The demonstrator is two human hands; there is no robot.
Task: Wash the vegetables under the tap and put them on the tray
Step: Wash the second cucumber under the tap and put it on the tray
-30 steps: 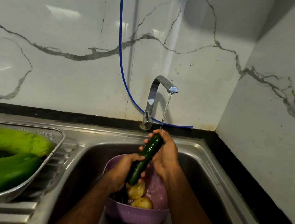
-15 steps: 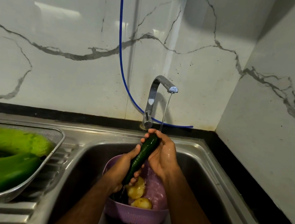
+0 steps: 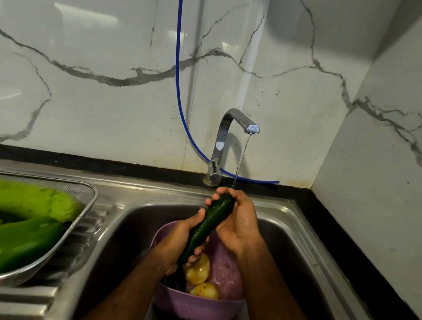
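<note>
Dark green cucumber point(image 3: 208, 227); lilac perforated basket point(image 3: 197, 307) holding yellow potatoes point(image 3: 198, 270); light green gourds point(image 3: 17, 200) in silver mesh tray point(image 3: 88, 198); white wall point(image 3: 86, 34) with grey marble veining; blue hose point(image 3: 177, 54); black bench edge point(image 3: 95, 164).

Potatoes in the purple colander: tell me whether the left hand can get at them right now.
Probably not yet: the left hand grips the cucumber, as does the right hand. The potatoes lie uncovered just beneath, in the purple colander.
</note>
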